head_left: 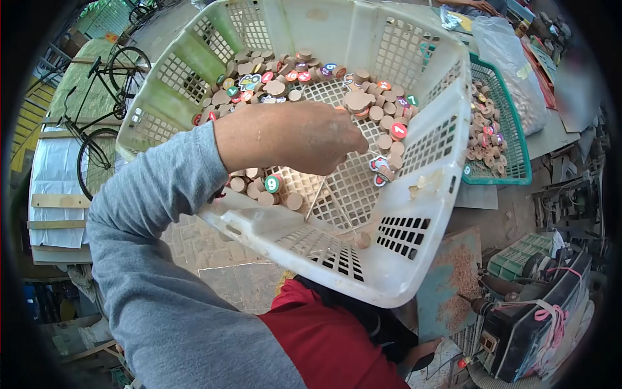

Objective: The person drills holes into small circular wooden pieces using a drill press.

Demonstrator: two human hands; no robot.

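Note:
My left hand (317, 137), below a grey sleeve, reaches across a large white plastic basket (414, 285) with its fingers curled closed. Whatever the fingers hold, if anything, is hidden behind the hand. Inside the basket lie many small round wooden discs (294, 201), some with coloured number faces, such as a green nine disc (272, 184) and a red disc (398, 131). Just right of the hand is a wooden cutout (381, 170) with a printed picture. A wider wooden piece (358, 101) lies beyond the fingers. My right hand is out of view.
A green basket (525, 170) with more wooden pieces stands to the right. Below it are a dusty board (453, 285) and a dark machine (538, 318) tied with pink cord. A bicycle (97, 123) stands at left.

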